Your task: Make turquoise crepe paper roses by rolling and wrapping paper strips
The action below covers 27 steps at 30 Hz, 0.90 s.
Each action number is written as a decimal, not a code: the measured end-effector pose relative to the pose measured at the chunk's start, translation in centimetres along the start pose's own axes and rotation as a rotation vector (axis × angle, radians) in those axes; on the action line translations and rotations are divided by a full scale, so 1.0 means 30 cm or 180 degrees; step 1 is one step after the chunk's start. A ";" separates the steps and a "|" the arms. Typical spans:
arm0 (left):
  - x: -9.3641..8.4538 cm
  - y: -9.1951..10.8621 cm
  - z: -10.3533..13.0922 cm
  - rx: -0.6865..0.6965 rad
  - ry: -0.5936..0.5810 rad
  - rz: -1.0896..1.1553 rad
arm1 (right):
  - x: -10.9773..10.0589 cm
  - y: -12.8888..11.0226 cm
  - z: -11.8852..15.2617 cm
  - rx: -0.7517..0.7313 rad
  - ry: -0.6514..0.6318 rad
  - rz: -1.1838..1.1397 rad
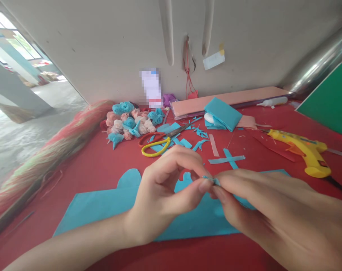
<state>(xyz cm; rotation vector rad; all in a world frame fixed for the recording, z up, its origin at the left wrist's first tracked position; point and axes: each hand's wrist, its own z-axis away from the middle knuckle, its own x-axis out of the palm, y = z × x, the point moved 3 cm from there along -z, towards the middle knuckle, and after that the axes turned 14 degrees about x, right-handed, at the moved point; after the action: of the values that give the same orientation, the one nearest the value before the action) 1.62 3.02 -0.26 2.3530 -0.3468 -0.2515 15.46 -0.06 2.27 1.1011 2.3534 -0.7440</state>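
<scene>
My left hand [171, 184] pinches a small blue paper piece [212, 180] between thumb and index finger. From the right, my right hand [261, 203] grips the same piece, its fingertips touching those of my left hand. Under both hands a large blue sheet [103, 210] lies on the red table [171, 256]. Rounded blue pieces [130, 178] show behind the sheet's far edge. Scissors [162, 144] with red and yellow handles lie beyond my left hand, among blue paper scraps [199, 132].
Paper roses [128, 122] in blue, pink and white are heaped at the back left. A folded blue stack [223, 114] rests by a long pink pack [233, 99]. A yellow glue gun [306, 148] and a white tube [275, 101] lie at the right. A phone [152, 88] leans behind.
</scene>
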 end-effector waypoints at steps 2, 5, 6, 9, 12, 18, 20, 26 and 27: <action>0.000 0.001 0.002 0.0044 -0.0019 -0.0068 | 0.010 0.007 0.013 0.0123 -0.0134 -0.0115; 0.003 0.001 0.003 0.0038 -0.0026 -0.0021 | 0.026 0.021 0.041 0.0356 -0.0335 -0.0297; 0.004 0.001 0.004 0.0024 -0.0027 0.0010 | 0.030 0.025 0.049 0.0416 -0.0389 -0.0348; 0.006 0.002 0.004 -0.0026 0.0021 0.0117 | 0.034 0.031 0.060 0.0475 -0.0539 -0.0422; 0.008 0.000 0.007 -0.0080 0.0103 0.0227 | 0.030 0.032 0.059 0.0433 -0.0581 -0.0411; -0.008 -0.006 0.020 -0.0154 0.0362 0.0480 | 0.031 0.030 0.054 0.0389 -0.0660 -0.0542; -0.020 -0.005 0.019 -0.0119 0.0387 0.0408 | 0.029 0.031 0.048 0.0354 -0.0699 -0.0489; -0.017 0.008 -0.005 -0.0022 -0.0036 0.0065 | 0.007 0.034 0.032 0.0315 -0.0646 -0.0503; -0.014 0.009 -0.007 -0.0026 -0.0062 0.0013 | 0.006 0.034 0.031 0.0339 -0.0623 -0.0514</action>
<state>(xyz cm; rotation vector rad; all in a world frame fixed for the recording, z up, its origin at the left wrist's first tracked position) 1.25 3.10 0.12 2.3429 -0.3592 -0.2736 16.30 0.01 1.18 0.8437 2.2758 -0.9979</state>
